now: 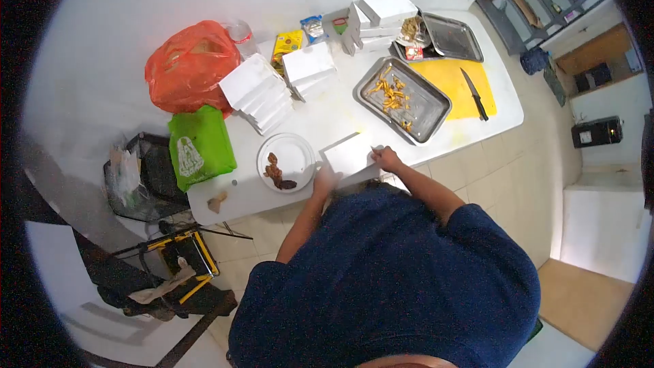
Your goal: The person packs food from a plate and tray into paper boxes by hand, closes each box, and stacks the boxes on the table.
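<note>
A white box [350,155] lies at the table's front edge between my two hands. My left hand [325,180] is at its left side, blurred, so its fingers cannot be made out. The fingers of my right hand [387,159] are closed on the box's right edge. Just left of the box is a white plate [304,143] with pieces of browned meat [274,170] on it. Behind and to the right, a metal tray [431,119] holds yellow fries [394,95].
Stacked white boxes [262,95] stand behind the plate, beside a red bag [191,68] and a green bag [201,146]. A knife [475,94] lies on a yellow board [446,78] at the right. More boxes [388,8] and a second tray [453,37] are at the back.
</note>
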A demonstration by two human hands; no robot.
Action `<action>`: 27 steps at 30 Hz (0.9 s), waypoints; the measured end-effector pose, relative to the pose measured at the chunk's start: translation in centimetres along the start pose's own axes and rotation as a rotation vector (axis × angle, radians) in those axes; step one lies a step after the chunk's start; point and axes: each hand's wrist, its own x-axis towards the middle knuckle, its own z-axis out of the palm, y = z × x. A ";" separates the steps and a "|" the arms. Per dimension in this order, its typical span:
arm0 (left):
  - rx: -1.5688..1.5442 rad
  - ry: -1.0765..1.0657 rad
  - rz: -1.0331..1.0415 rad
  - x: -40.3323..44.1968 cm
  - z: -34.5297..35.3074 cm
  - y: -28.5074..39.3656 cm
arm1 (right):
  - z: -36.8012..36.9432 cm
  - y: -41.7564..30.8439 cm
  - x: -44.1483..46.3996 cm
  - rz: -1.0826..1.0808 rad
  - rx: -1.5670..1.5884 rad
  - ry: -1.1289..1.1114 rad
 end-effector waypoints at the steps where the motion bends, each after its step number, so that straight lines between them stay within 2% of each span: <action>1: -0.023 0.030 0.035 0.0 0.0 -0.2 | -0.6 -0.9 -1.0 -0.021 -0.039 0.023; 2: -0.137 0.030 0.009 -0.5 -0.5 0.3 | -1.0 -1.5 -1.1 -0.046 -0.081 0.055; 4: -0.164 0.024 -0.048 -1.0 -1.2 1.3 | 0.0 -0.8 -1.2 -0.039 -0.026 0.100; 7: -0.224 0.078 -0.026 -0.4 -0.4 0.5 | 1.2 -0.2 -0.8 -0.027 0.087 0.218; 11: -0.239 0.035 -0.026 -0.4 -0.4 0.0 | 2.4 1.4 0.3 -0.057 0.029 0.229; 14: -0.223 0.092 -0.020 -0.5 0.2 -0.1 | 2.3 0.2 -0.6 -0.049 0.052 0.319; 17: -0.203 0.149 0.005 1.3 3.3 -3.5 | 1.1 -0.9 -1.7 -0.046 0.046 0.274; 18: -0.212 0.106 0.005 1.0 2.9 -2.9 | 0.7 -1.1 -1.9 -0.059 0.027 0.243; 20: -0.222 0.032 -0.006 0.0 0.9 -1.7 | 2.0 0.5 -1.6 -0.162 0.065 0.266; 22: -0.206 0.060 0.058 0.9 0.2 -1.3 | 1.7 0.6 -1.3 -0.216 0.127 0.285; 24: -0.192 0.045 0.095 -0.6 1.3 -1.3 | 1.6 1.1 -0.9 -0.255 0.087 0.267; 25: -0.177 0.042 0.176 -0.2 2.4 -2.6 | 1.4 1.0 -0.9 -0.274 0.072 0.250; 27: -0.181 0.087 0.143 0.1 5.3 -4.8 | 1.0 0.6 -0.9 -0.392 0.040 0.235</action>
